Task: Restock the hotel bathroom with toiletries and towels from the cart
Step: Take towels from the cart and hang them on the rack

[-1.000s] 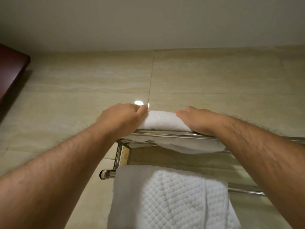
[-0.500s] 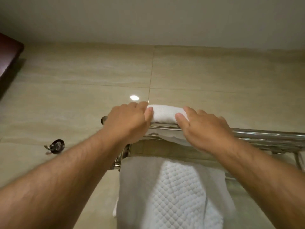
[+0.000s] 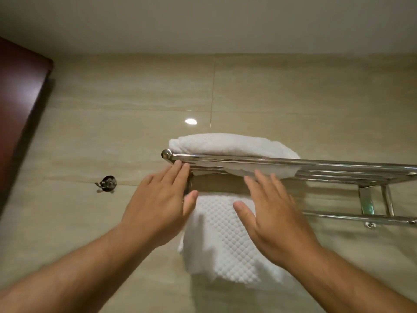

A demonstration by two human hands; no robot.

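White waffle cloth shows between our two hands, which come nearest. Our left hand [image 3: 158, 206] sits at 8 o'clock from the middle of the view, its grip apart, fingers straight and holding nothing. Its fingertips [image 3: 180, 166] reach the left end of the rack, and we cannot tell whether they touch it. Our right hand [image 3: 277, 220], at 4 o'clock, also has its grip apart, fingers spread, holding nothing, in front of the hanging towel [image 3: 221, 249]. That towel drapes over the lower bar [image 3: 352, 216] of the chrome rack [image 3: 338, 168] and falls toward 6 o'clock. At 12 o'clock from our hands, the folded towel [image 3: 230, 145] lies on the rack's top shelf at its left end, one flap sagging through the rails. Behind stands the beige tiled wall [image 3: 112, 132], with a small metal hook [image 3: 108, 182] at 9 o'clock from our left hand and a dark red wooden panel [image 3: 20, 109] at 10 o'clock.
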